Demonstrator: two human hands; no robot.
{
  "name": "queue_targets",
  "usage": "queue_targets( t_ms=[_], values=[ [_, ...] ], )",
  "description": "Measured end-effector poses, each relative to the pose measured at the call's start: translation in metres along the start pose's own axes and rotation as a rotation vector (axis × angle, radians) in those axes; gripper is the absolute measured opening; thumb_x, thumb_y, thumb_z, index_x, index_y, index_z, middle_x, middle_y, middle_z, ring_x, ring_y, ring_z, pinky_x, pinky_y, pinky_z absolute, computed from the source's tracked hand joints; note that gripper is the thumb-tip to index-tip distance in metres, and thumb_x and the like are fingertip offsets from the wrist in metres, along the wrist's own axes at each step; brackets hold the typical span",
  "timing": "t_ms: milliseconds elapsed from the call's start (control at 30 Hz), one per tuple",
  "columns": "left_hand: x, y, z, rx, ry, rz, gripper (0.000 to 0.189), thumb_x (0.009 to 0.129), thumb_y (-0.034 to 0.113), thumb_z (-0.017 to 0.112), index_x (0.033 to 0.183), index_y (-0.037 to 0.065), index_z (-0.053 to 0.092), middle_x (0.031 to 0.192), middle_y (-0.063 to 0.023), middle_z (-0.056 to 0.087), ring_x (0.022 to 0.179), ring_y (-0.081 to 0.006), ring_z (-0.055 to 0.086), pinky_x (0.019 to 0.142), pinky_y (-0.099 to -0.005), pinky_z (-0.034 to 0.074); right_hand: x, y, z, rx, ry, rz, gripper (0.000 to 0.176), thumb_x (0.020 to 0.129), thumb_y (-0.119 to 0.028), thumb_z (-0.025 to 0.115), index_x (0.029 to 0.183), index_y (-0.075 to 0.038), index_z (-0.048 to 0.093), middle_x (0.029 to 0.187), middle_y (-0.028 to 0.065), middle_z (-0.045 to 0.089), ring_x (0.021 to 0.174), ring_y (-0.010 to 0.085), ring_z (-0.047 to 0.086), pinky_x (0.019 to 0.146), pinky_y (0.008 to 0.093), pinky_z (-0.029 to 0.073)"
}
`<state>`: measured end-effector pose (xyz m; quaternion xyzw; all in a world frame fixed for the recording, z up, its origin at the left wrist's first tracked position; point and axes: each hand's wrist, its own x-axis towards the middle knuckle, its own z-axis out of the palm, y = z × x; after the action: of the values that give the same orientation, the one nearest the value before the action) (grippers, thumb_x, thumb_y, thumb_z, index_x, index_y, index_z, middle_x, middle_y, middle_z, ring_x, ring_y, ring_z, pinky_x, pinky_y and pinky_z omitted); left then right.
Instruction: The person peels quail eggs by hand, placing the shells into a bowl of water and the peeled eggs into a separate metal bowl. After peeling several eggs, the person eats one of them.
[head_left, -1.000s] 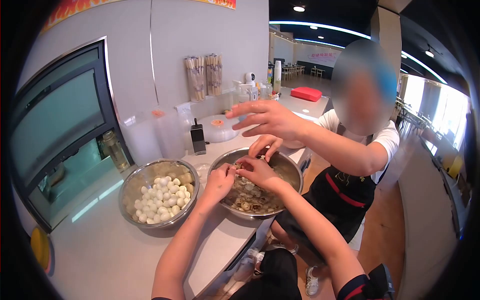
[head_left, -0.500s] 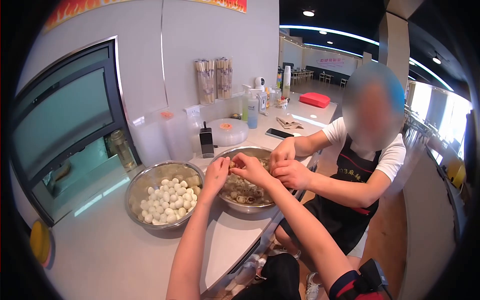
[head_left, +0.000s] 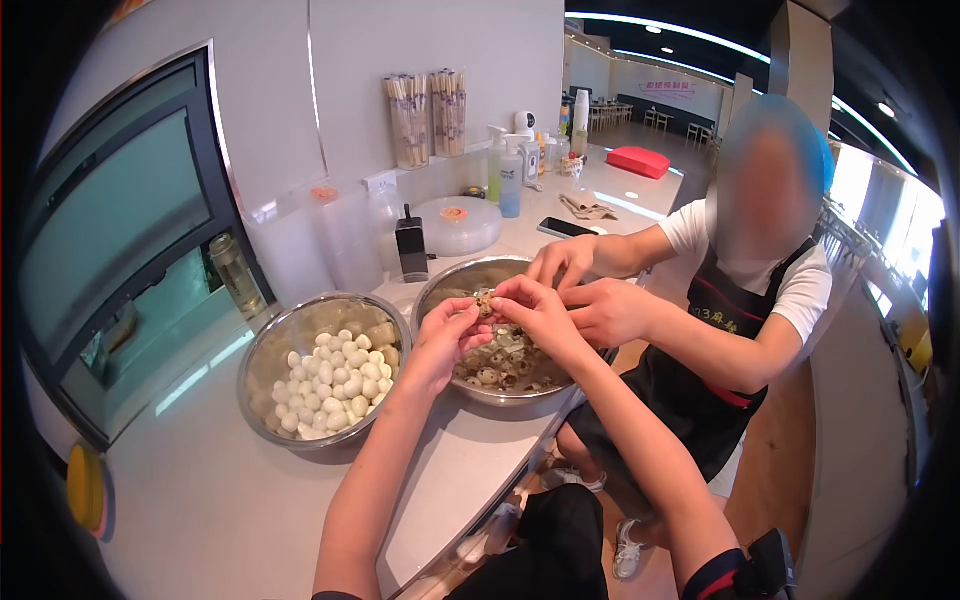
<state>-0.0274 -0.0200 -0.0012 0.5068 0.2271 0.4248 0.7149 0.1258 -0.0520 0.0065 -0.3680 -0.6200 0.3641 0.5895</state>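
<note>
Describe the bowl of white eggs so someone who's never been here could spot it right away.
Find the pale counter beside the dark-framed window. Of the two round metal ones standing on it, take the bowl nearer that window. It holds a heap of smooth white eggs, whereas the neighbouring bowl holds speckled eggs and bits of shell.

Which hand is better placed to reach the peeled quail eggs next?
Likely the left hand: it is nearer the metal bowl of peeled quail eggs, while the right hand is farther off, beside a co-worker's hand.
</note>
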Motion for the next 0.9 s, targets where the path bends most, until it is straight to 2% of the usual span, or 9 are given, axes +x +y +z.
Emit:
queue_targets(
  t_ms=[100, 233, 300, 333, 367, 467, 700, 800, 900],
  values=[
    [0.002, -0.003, -0.002, 0.047, -0.042, 0.025, 0.023, 0.084, 0.013, 0.047, 0.103, 0.001, 0.045, 0.089, -0.0086, 0.054, 0.075, -0.0124, 0.054, 0.069, -0.0235, 0.047, -0.002, 0.0, -0.004, 0.079, -0.025, 0.068, 0.014, 0.081, -0.01, 0.053, 0.084, 0.003, 0.053, 0.08, 0.0042, 0.057, 0.077, 0.0096, 0.055, 0.069, 0.0211, 0.045],
    [0.002, 0.002, -0.002, 0.072, -0.041, -0.004, 0.025, 0.083, 0.015, 0.049, 0.102, 0.0, 0.048, 0.086, -0.0087, 0.055, 0.073, -0.012, 0.054, 0.067, -0.0231, 0.047, -0.003, 0.003, -0.003, -0.106, 0.001, 0.005, 0.011, 0.081, -0.009, 0.051, 0.082, 0.002, 0.053, 0.079, 0.0037, 0.058, 0.071, 0.0097, 0.054, 0.064, 0.0222, 0.044],
    [0.002, 0.003, -0.001, 0.102, -0.035, -0.003, 0.025, 0.083, 0.017, 0.049, 0.101, 0.0, 0.049, 0.085, -0.0086, 0.055, 0.073, -0.012, 0.054, 0.066, -0.0227, 0.047, -0.008, -0.001, 0.001, -0.395, 0.041, -0.046, 0.013, 0.08, -0.01, 0.051, 0.081, 0.003, 0.053, 0.076, 0.0069, 0.058, 0.068, 0.0125, 0.054, 0.061, 0.0243, 0.043],
    [0.0, 0.002, -0.001, 0.13, -0.029, 0.0, 0.025, 0.082, 0.018, 0.05, 0.1, 0.0, 0.05, 0.084, -0.0084, 0.056, 0.072, -0.012, 0.055, 0.065, -0.0224, 0.047, -0.009, -0.001, 0.002, -0.477, 0.032, -0.127, 0.012, 0.08, -0.009, 0.049, 0.083, 0.002, 0.049, 0.073, 0.0123, 0.056, 0.065, 0.0221, 0.055, 0.059, 0.0299, 0.042],
    [-0.002, 0.002, 0.001, 0.133, -0.029, -0.009, 0.025, 0.082, 0.018, 0.05, 0.1, 0.0, 0.05, 0.084, -0.0084, 0.056, 0.072, -0.012, 0.055, 0.065, -0.0224, 0.047, -0.01, 0.004, 0.004, -0.471, 0.035, -0.121, 0.012, 0.08, -0.009, 0.049, 0.083, 0.002, 0.049, 0.073, 0.0123, 0.056, 0.065, 0.0221, 0.055, 0.059, 0.0299, 0.042],
    [-0.002, 0.003, 0.007, 0.315, -0.051, -0.011, 0.026, 0.083, 0.021, 0.05, 0.1, 0.001, 0.05, 0.083, -0.0079, 0.056, 0.073, -0.0113, 0.055, 0.064, -0.0218, 0.047, -0.01, 0.009, 0.005, -0.755, 0.045, -0.325, 0.006, 0.081, -0.005, 0.043, 0.084, 0.001, 0.042, 0.069, 0.019, 0.052, 0.067, 0.0358, 0.052, 0.057, 0.0394, 0.04],
    [0.001, 0.0, 0.0, 0.183, -0.151, 0.063, 0.022, 0.081, 0.012, 0.053, 0.101, 0.003, 0.049, 0.09, -0.0062, 0.055, 0.079, -0.0124, 0.054, 0.074, -0.0243, 0.045, -0.004, 0.011, 0.006, -0.557, 0.227, -0.21, 0.008, 0.081, -0.006, 0.044, 0.084, 0.001, 0.043, 0.067, 0.0188, 0.051, 0.065, 0.0343, 0.053, 0.057, 0.0393, 0.041],
    [0.002, 0.005, 0.001, 0.134, -0.138, 0.042, 0.026, 0.079, 0.009, 0.054, 0.103, 0.004, 0.048, 0.095, -0.006, 0.053, 0.085, -0.013, 0.052, 0.08, -0.0267, 0.043, -0.006, 0.017, 0.002, -0.758, 0.213, -0.273, 0.009, 0.079, -0.006, 0.048, 0.085, 0.0, 0.044, 0.071, 0.0169, 0.052, 0.066, 0.0321, 0.054, 0.058, 0.0378, 0.042],
    [0.0, 0.002, 0.004, 0.098, -0.077, 0.055, 0.029, 0.078, 0.007, 0.054, 0.106, 0.003, 0.047, 0.098, -0.0064, 0.052, 0.09, -0.013, 0.05, 0.083, -0.0276, 0.041, -0.01, 0.007, 0.005, -0.731, 0.175, -0.346, 0.011, 0.076, -0.006, 0.051, 0.084, -0.001, 0.045, 0.077, 0.0147, 0.052, 0.069, 0.0294, 0.055, 0.059, 0.0362, 0.043]
  ],
)
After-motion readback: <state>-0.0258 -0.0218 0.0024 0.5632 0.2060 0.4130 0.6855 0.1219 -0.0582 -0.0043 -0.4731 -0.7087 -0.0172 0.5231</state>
